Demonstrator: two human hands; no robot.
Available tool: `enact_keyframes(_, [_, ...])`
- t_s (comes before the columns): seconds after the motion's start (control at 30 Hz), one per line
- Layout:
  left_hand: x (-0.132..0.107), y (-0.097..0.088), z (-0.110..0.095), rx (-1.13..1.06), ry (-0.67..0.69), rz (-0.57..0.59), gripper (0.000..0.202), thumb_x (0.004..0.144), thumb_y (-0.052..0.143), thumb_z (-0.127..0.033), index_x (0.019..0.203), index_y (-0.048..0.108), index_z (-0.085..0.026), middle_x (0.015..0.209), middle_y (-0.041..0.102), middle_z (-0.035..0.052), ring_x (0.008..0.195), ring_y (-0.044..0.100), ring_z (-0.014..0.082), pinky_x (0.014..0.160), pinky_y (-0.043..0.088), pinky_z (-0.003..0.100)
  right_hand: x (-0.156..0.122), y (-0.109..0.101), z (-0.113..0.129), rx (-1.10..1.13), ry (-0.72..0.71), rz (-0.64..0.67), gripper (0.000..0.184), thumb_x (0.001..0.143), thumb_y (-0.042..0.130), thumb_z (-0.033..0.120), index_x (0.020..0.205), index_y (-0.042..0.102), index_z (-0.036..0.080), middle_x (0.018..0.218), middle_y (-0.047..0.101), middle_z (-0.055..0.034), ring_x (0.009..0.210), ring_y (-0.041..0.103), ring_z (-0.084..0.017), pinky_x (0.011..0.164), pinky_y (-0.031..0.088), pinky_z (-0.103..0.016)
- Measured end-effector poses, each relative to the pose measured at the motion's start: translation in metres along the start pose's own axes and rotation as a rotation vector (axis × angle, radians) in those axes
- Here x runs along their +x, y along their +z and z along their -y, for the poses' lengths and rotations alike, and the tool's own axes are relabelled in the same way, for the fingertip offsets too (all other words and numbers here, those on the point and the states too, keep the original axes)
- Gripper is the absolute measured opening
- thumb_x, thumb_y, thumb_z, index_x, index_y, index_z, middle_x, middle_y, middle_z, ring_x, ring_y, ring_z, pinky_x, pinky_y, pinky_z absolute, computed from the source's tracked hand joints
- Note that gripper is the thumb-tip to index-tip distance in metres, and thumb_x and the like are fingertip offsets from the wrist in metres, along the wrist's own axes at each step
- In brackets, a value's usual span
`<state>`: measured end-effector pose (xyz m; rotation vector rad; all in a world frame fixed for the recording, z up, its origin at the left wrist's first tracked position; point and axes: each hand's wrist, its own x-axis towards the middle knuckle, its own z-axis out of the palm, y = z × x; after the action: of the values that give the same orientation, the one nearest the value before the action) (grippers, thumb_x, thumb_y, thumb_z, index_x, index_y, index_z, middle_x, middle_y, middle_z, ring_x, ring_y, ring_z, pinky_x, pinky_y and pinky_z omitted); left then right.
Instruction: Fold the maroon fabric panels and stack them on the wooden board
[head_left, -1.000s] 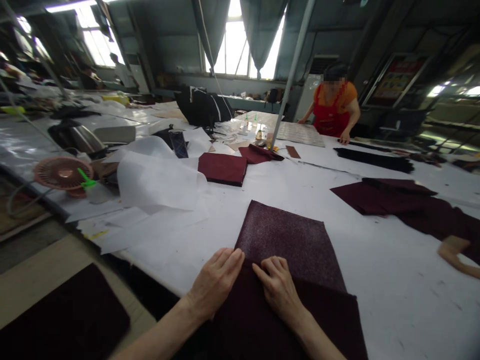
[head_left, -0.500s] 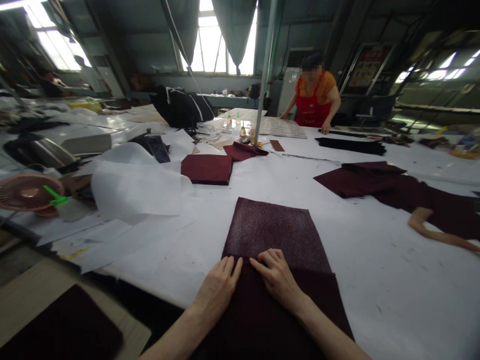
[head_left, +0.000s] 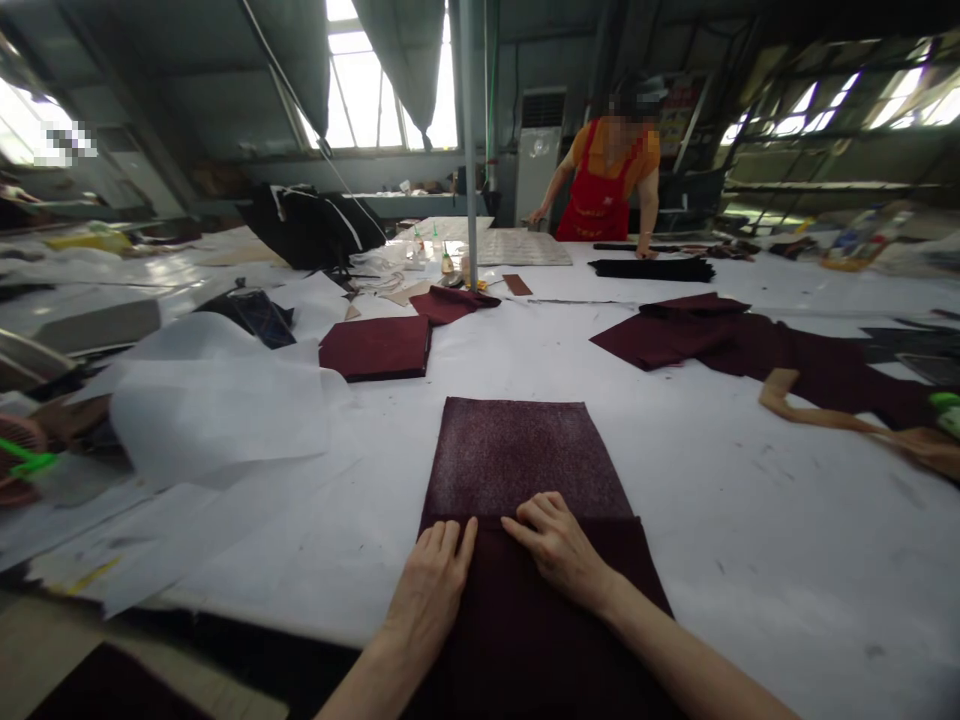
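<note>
A dark maroon fabric piece (head_left: 555, 620) lies in front of me, its straight edge crossing a speckled, paler maroon panel (head_left: 525, 450). My left hand (head_left: 435, 570) rests on the dark piece with its fingers stretched flat and the fingertips at that edge. Close by on the right, my right hand (head_left: 559, 545) touches the same edge, index finger extended and the other fingers loosely bent. A small gap separates the two index fingertips. Whether either thumb is tucked beneath the cloth is hidden.
On the white-covered table (head_left: 750, 530) are a maroon stack (head_left: 379, 348), loose maroon cloth (head_left: 697, 335), a tan strip (head_left: 817, 410) and translucent sheets (head_left: 217, 400). A pole (head_left: 471, 150) rises behind the stack. Across the table stands a person in a red apron (head_left: 596, 195).
My view has turned to the right, so the surroundings appear farther left. Both hands stay at the fabric's edge with almost the same finger positions.
</note>
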<state>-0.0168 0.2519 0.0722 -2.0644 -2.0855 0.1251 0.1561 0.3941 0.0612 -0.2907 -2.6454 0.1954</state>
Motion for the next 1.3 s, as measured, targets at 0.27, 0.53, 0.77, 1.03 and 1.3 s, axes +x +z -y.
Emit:
enact_keyframes(0.27, [0.007, -0.004, -0.009, 0.013, 0.055, -0.015, 0.061, 0.079, 0.042, 0.002, 0.138, 0.042, -0.014, 0.101, 0.060, 0.0091, 0.093, 0.055, 0.0216, 0.086, 0.049, 0.038, -0.014, -0.012, -0.010, -0.025, -0.002, 0.000, 0.026, 0.092, 0.046, 0.012, 0.113, 0.060, 0.018, 0.089, 0.057, -0.0057, 0.084, 0.047, -0.019, 0.080, 0.036, -0.037])
enact_keyframes(0.53, [0.016, -0.004, -0.020, 0.001, 0.100, -0.048, 0.054, 0.079, 0.043, 0.003, 0.131, 0.050, -0.009, 0.116, 0.057, 0.0127, 0.107, 0.052, 0.0239, 0.094, 0.045, 0.037, -0.029, -0.023, -0.020, -0.042, 0.008, 0.001, 0.027, 0.093, 0.044, 0.013, 0.115, 0.060, 0.018, 0.088, 0.057, -0.0054, 0.085, 0.048, -0.018, 0.081, 0.037, -0.037])
enact_keyframes(0.77, [0.026, -0.010, -0.034, 0.030, 0.112, 0.004, 0.062, 0.080, 0.045, -0.001, 0.139, 0.041, -0.019, 0.102, 0.059, 0.0087, 0.091, 0.056, 0.0225, 0.082, 0.050, 0.039, -0.041, -0.030, -0.028, -0.048, 0.010, 0.027, 0.029, 0.095, 0.040, 0.013, 0.116, 0.059, 0.018, 0.090, 0.057, -0.0059, 0.087, 0.047, -0.019, 0.082, 0.036, -0.038])
enact_keyframes(1.03, [0.034, -0.011, -0.052, 0.022, 0.154, 0.000, 0.064, 0.080, 0.047, -0.002, 0.141, 0.039, -0.019, 0.095, 0.060, 0.0063, 0.083, 0.055, 0.0206, 0.077, 0.050, 0.036, -0.055, -0.040, -0.039, -0.080, 0.014, 0.022, 0.029, 0.094, 0.042, 0.014, 0.117, 0.058, 0.019, 0.091, 0.058, -0.0060, 0.088, 0.048, -0.019, 0.083, 0.037, -0.037])
enact_keyframes(1.3, [0.045, -0.011, -0.070, 0.006, 0.192, -0.066, 0.058, 0.078, 0.046, 0.000, 0.134, 0.048, -0.015, 0.111, 0.059, 0.0092, 0.098, 0.054, 0.0213, 0.087, 0.048, 0.035, -0.069, -0.047, -0.049, -0.118, 0.014, 0.013, 0.030, 0.093, 0.043, 0.014, 0.118, 0.058, 0.019, 0.090, 0.058, -0.0061, 0.088, 0.048, -0.018, 0.082, 0.038, -0.037])
